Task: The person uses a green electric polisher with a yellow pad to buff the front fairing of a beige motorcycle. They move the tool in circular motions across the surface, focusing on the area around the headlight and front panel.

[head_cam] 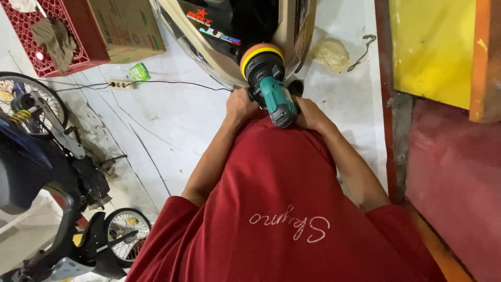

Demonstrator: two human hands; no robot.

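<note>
Where the picture begins at the left, a dark motorcycle (36, 172) is cut off by the frame, its spoked wheels only partly seen, and a red crate (78, 42) with a rag draped in it sits above beside a cardboard box (128, 26). A power strip (121, 83) lies on the white floor (172, 120), its thin cable running right toward the middle. There the left hand (241, 104) grips the side of a teal and black polisher (271, 89); its fingers are mostly hidden behind the tool, closed round it. The polisher's orange and yellow pad presses against a beige, glossy vehicle panel (209, 57), whose upper part runs out of view. The right hand (311, 114) clasps the tool's other side, fingers wrapped and half hidden. Further right stand a yellow board (433, 47) and a red wall (454, 177).
</note>
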